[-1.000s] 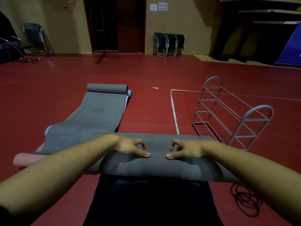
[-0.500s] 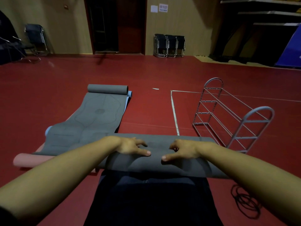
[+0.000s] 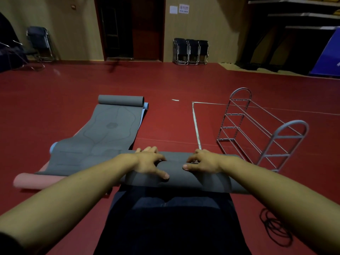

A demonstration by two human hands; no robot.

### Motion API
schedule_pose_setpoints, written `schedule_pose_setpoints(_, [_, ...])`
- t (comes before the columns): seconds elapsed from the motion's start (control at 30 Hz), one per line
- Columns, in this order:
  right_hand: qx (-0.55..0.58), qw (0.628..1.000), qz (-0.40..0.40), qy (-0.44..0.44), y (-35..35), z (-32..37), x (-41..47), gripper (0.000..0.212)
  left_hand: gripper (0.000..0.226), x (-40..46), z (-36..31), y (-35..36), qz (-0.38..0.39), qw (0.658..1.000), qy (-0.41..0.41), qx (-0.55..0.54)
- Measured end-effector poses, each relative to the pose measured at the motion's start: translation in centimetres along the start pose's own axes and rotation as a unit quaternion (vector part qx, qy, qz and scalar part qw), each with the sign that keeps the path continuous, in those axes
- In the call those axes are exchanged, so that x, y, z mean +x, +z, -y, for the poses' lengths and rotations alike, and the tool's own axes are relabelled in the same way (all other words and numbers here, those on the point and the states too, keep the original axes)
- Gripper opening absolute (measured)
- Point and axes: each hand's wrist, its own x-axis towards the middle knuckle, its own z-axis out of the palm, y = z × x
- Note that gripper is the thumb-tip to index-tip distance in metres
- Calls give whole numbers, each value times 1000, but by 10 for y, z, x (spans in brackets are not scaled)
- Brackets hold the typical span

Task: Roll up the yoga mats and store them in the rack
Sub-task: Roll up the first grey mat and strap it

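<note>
I can't read any text from here. Two paper notices hang on the wall at the top of the frame, right of the dark doorway: a plain white sheet [image 3: 173,9] and, just beside it, a white sign [image 3: 184,8] with a blue round emblem and lines of print too small and blurred to make out. The grey mat [image 3: 103,137] spread on the floor at centre left carries only faint outline markings and a round mark, no letters or numbers I can tell.
</note>
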Motion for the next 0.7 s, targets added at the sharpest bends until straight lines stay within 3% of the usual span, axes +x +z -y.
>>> schedule_pose_setpoints(0.1, [-29,998,35,33,-2,4,1,93,90,0,0,-6,24,1000,-14,1])
schedule_pose_setpoints(0.17, [-37,998,42,36,1,4,5,101,89,0,-2,-10,15,999,-16,-28])
schedule_pose_setpoints(0.3, [45,999,-7,30,3,-7,9,92,70,4,-1,-7,8,997,-9,-79])
schedule_pose_setpoints(0.4, [63,997,-34,37,6,-15,9,82,80,8,2,-3,31,996,-9,-89])
schedule_pose_setpoints(0.47, [62,997,-33,35,5,-15,11,77,87,9,0,-2,2,999,-4,-42])
schedule_pose_setpoints(0.57, [66,996,-38,43,-1,-13,13,71,87,10,-1,-3,-117,987,27,104])
schedule_pose_setpoints(0.7, [-24,996,-73,50,0,-10,17,81,90,10,-2,-7,-105,991,17,79])
